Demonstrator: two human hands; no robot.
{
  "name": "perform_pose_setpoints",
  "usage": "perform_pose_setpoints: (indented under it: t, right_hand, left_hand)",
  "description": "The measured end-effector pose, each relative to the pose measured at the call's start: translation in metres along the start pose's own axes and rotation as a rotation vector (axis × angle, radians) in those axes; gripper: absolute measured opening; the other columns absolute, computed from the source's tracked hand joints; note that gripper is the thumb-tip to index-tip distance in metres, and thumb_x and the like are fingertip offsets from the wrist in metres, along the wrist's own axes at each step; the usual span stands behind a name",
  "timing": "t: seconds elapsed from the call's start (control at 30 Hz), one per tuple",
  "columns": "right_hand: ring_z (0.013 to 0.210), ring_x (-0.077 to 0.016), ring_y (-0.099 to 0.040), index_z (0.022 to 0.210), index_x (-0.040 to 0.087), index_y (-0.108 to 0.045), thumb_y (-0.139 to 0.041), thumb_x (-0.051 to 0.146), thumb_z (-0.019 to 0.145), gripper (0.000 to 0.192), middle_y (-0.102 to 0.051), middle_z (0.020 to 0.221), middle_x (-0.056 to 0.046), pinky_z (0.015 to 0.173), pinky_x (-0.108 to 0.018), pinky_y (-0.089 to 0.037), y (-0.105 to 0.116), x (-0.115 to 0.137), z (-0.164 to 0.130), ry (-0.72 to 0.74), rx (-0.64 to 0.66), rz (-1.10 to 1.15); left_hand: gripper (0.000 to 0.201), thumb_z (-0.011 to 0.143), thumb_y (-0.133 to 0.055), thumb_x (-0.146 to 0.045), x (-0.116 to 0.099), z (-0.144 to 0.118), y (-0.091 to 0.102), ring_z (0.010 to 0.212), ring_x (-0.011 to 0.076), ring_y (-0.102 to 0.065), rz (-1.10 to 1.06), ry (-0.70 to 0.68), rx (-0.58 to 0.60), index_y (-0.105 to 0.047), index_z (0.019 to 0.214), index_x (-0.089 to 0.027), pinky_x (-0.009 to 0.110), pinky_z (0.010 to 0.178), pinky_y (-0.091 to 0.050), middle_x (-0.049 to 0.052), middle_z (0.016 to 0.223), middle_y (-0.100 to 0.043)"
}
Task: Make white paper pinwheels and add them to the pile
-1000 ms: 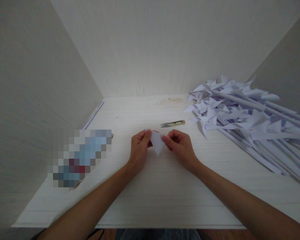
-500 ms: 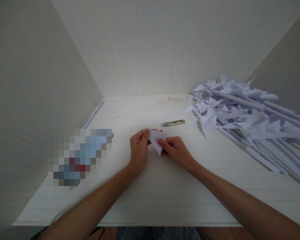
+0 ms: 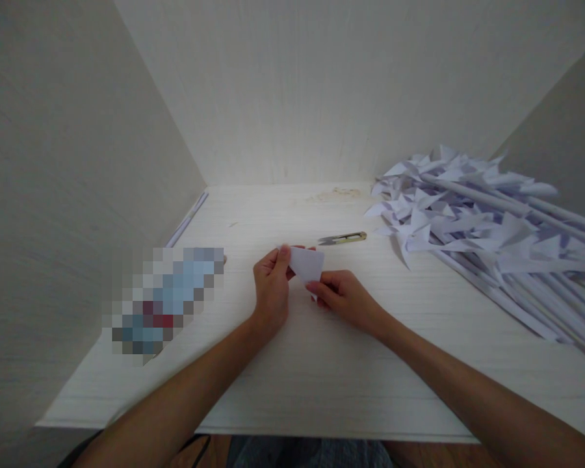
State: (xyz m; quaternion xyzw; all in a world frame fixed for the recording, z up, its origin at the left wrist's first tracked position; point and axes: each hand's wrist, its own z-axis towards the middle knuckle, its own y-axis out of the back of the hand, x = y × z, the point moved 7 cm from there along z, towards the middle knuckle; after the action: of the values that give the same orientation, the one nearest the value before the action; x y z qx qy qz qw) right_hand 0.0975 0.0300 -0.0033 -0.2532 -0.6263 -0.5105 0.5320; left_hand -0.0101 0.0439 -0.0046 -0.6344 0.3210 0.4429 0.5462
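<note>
A small white folded paper piece [image 3: 307,263] is held just above the white table [image 3: 322,377], near its middle. My left hand [image 3: 270,289] pinches the paper's upper left corner between thumb and fingers. My right hand [image 3: 344,299] grips the paper's lower tip from the right. Both hands are shut on the same piece. A small pair of thread snips [image 3: 344,238] with a yellowish handle lies on the table just behind the hands, touched by neither.
A large pile of white paper pinwheels on rolled paper sticks [image 3: 487,227] covers the right side of the table. A blurred-out object [image 3: 168,296] lies at the left. Pale walls enclose the table on three sides. A thin strip [image 3: 188,221] lies along the left wall.
My right hand has slid from the paper's right corner down to its lower tip. The paper has turned slightly. The left hand has kept its grip.
</note>
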Motion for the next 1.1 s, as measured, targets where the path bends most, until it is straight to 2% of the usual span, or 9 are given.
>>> perform_pose_setpoints:
  t: [0.1,0.27,0.37,0.5,0.73,0.83,0.9,0.97,1.1]
  right_hand:
    - [0.042,-0.0079,-0.036,0.049,0.018,-0.042,-0.045,0.028,0.079,0.031,-0.042,0.044,0.004,0.044,-0.022,-0.028,0.003,0.002,0.0,0.021,-0.063,-0.045]
    - [0.045,-0.008,-0.037,0.053,0.017,-0.045,-0.045,0.027,0.079,0.028,-0.043,0.048,0.004,0.045,-0.021,-0.028,-0.005,0.0,-0.001,-0.026,0.054,-0.035]
    - [0.044,-0.0075,-0.034,0.052,0.018,-0.042,-0.045,0.023,0.078,0.026,-0.04,0.048,0.005,0.046,-0.022,-0.027,-0.003,0.004,-0.002,0.009,0.019,-0.076]
    - [0.044,-0.0074,-0.034,0.052,0.018,-0.043,-0.046,0.024,0.078,0.027,-0.04,0.047,0.005,0.046,-0.022,-0.027,0.002,0.004,-0.002,0.006,-0.05,-0.043]
    - [0.042,-0.0076,-0.036,0.053,0.017,-0.047,-0.048,0.029,0.079,0.029,-0.043,0.046,0.004,0.043,-0.021,-0.027,-0.007,-0.001,0.0,-0.004,0.053,-0.018]
    - [0.047,-0.0096,-0.041,0.057,0.017,-0.051,-0.051,0.033,0.079,0.028,-0.049,0.051,0.002,0.046,-0.023,-0.031,0.015,0.002,0.005,0.109,0.017,-0.193]
    - [0.059,-0.0138,-0.049,0.067,0.016,-0.056,-0.051,0.031,0.081,0.021,-0.057,0.064,-0.003,0.055,-0.026,-0.036,0.051,0.003,0.012,0.193,-0.208,-0.438]
    - [0.079,-0.0202,-0.053,0.082,0.015,-0.058,-0.052,0.028,0.081,0.014,-0.06,0.086,-0.01,0.067,-0.03,-0.039,0.077,0.001,0.022,0.252,-0.306,-0.708]
    - [0.091,-0.0273,-0.051,0.097,0.014,-0.056,-0.054,0.032,0.08,0.025,-0.057,0.102,-0.015,0.07,-0.035,-0.038,0.098,-0.027,0.047,0.15,-0.155,-1.05]
  left_hand:
    - [0.034,0.061,-0.067,-0.046,0.0,0.001,0.0,0.081,0.0222,-0.065,-0.03,-0.009,-0.004,-0.062,0.063,-0.012,0.03,0.066,-0.05,0.007,0.063,-0.067]
    - [0.034,0.062,-0.066,-0.047,-0.003,0.002,0.003,0.078,0.0209,-0.065,-0.062,-0.04,-0.042,-0.062,0.064,-0.013,0.03,0.066,-0.05,0.006,0.064,-0.067]
    - [0.034,0.061,-0.067,-0.046,-0.003,0.003,0.002,0.075,0.0196,-0.066,-0.08,-0.03,-0.04,-0.062,0.065,-0.013,0.029,0.066,-0.05,0.006,0.064,-0.068]
    - [0.035,0.058,-0.07,-0.045,0.002,0.001,-0.007,0.072,0.0183,-0.066,-0.129,0.07,0.056,-0.063,0.067,-0.012,0.028,0.065,-0.05,0.007,0.069,-0.069]
    - [0.038,0.054,-0.073,-0.044,0.015,-0.004,-0.016,0.07,0.022,-0.066,-0.07,0.227,0.181,-0.063,0.064,-0.009,0.031,0.063,-0.05,0.012,0.069,-0.069]
    - [0.033,0.055,-0.074,-0.039,0.014,0.002,-0.009,0.062,0.0185,-0.065,-0.06,0.213,0.116,-0.063,0.066,-0.01,0.028,0.059,-0.049,0.01,0.067,-0.07]
    - [0.03,0.058,-0.072,-0.037,0.012,0.007,-0.003,0.058,0.0159,-0.064,-0.069,0.193,0.068,-0.063,0.067,-0.01,0.025,0.057,-0.048,0.009,0.068,-0.07]
    - [0.025,0.061,-0.07,-0.033,0.01,0.01,0.002,0.057,0.0138,-0.064,-0.08,0.193,0.034,-0.062,0.068,-0.011,0.023,0.055,-0.047,0.008,0.068,-0.07]
    - [0.018,0.065,-0.067,-0.028,0.01,0.012,0.006,0.053,0.0115,-0.062,-0.09,0.229,0.01,-0.061,0.066,-0.011,0.021,0.054,-0.046,0.007,0.065,-0.069]
